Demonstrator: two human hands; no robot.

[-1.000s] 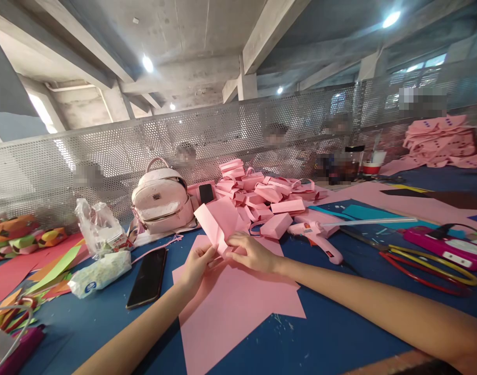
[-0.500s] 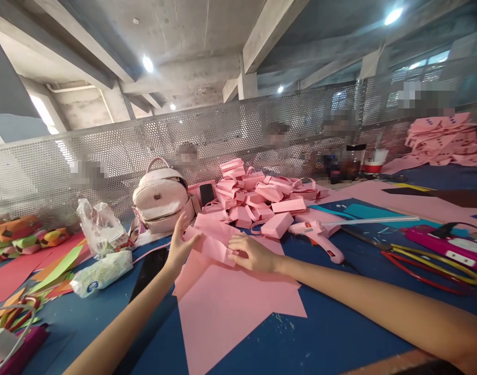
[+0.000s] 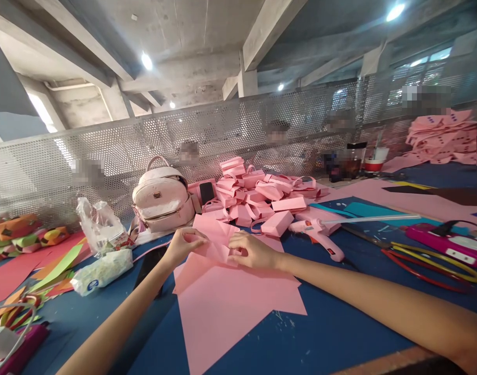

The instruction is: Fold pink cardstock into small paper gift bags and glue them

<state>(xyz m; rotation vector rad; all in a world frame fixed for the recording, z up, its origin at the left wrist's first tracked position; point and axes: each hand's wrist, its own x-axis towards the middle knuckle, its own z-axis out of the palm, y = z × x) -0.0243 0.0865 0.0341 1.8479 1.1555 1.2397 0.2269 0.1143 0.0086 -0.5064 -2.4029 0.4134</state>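
Folded pink paper [image 3: 213, 240] is held between my two hands, above larger pink sheets [image 3: 238, 312] lying on the blue table. My left hand [image 3: 185, 247] pinches the left side of the folded piece, thumb and fingers together. At its right side, the curled fingers of my right hand [image 3: 248, 251] grip the paper. Behind the hands rises a pile of small folded pink paper boxes [image 3: 277, 188]. A pink glue gun [image 3: 318, 237] lies on its side to the right of my right hand.
A pale backpack [image 3: 160, 198] stands behind my left hand, with a plastic bag [image 3: 100, 224] and a tissue pack [image 3: 101, 273] to its left. Scissors [image 3: 422, 265] and a magenta power strip [image 3: 449, 245] lie right. A dark phone [image 3: 148, 268] is partly under my left forearm.
My left hand has turned and lowered; its raised fingers have closed down onto the paper's left side. My right hand has barely moved and still grips the paper.
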